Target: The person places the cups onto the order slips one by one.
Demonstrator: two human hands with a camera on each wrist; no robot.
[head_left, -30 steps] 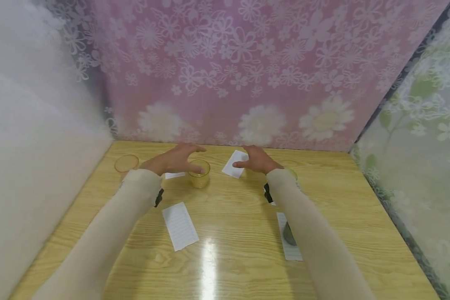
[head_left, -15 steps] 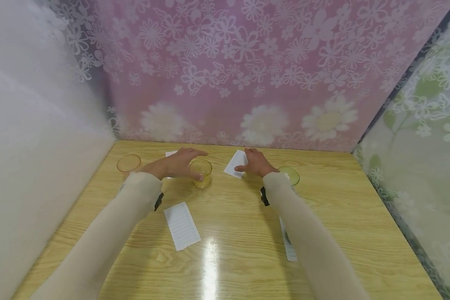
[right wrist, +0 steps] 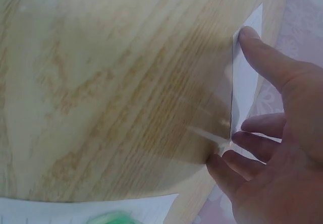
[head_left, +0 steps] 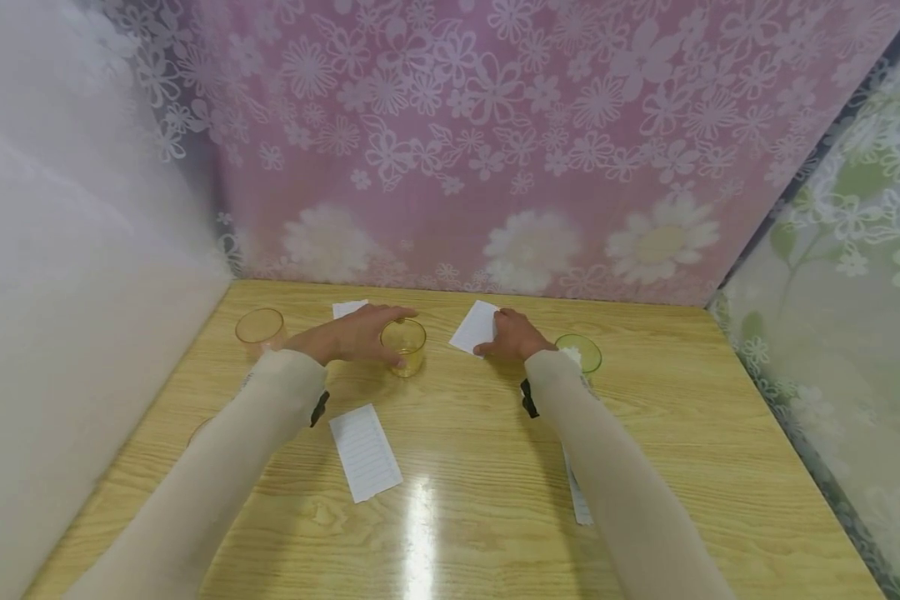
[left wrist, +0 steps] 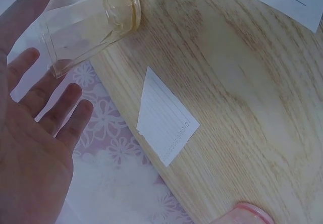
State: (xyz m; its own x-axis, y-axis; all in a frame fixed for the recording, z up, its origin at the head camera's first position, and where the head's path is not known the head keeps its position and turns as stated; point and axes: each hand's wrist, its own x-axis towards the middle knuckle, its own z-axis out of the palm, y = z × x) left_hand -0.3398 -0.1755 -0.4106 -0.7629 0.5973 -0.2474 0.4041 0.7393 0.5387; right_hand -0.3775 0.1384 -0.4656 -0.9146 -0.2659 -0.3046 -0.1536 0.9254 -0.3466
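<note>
My left hand (head_left: 356,335) is spread around a yellow glass (head_left: 412,362), thumb at the near side and fingers at the far side. In the left wrist view this clear, faceted glass (left wrist: 91,24) stands between thumb and fingers, which are loosely extended; firm contact cannot be told. My right hand (head_left: 519,337) is over a small white paper slip (head_left: 471,327) near the table's back edge. In the right wrist view the thumb touches one end of the slip (right wrist: 244,88), and the fingertips are at its other end, close to the tabletop.
An orange-pink glass (head_left: 261,327) stands at back left, and a green glass (head_left: 583,356) beside the right sleeve. A lined paper (head_left: 366,454) lies at mid-table; another slip (head_left: 347,308) is behind the left hand. The right forearm partly covers a further paper (head_left: 577,496). Curtains border the table.
My right hand has lowered and come down onto the paper slip. My left hand has shifted slightly downward around the yellow glass, which keeps its place.
</note>
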